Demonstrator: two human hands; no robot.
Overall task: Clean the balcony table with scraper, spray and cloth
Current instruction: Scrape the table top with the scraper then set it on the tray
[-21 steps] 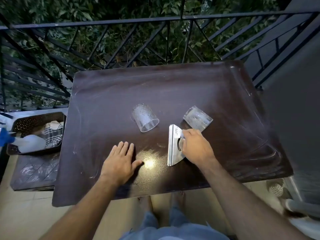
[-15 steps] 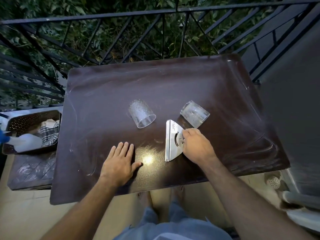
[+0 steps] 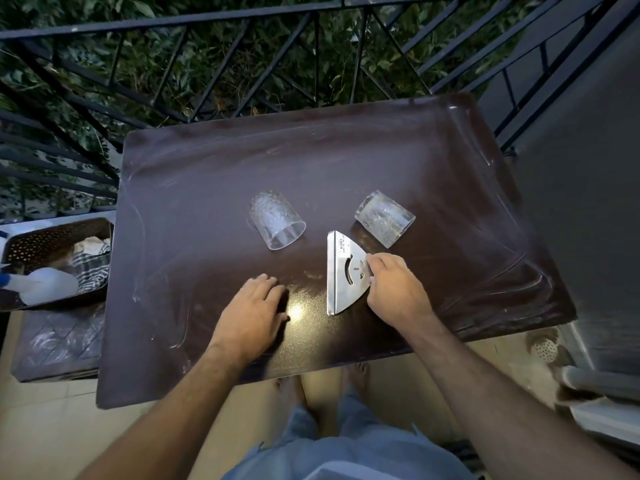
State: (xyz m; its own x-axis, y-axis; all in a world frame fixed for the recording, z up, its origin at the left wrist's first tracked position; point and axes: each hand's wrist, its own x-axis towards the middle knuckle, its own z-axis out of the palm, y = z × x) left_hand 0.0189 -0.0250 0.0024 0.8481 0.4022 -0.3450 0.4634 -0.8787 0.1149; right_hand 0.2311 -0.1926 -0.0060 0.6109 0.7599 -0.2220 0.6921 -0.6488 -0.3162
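On the table (image 3: 346, 161): right hand (image 3: 394, 292) pinches the scraper (image 3: 343, 271), flat near the front edge.
Left hand (image 3: 254, 315) rests beside it, fingers apparently relaxed; two glasses (image 3: 277, 220) lie tipped behind.

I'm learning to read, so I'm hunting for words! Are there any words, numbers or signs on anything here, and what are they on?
Small sticker near the top of the metal scraper: it has print on it, maybe a barcode, but it is too small and blurred to read.
Cut-out in the scraper's middle: a smiley-face shape, not letters.
The two glasses, the table and the spray bottle: no words can be seen.
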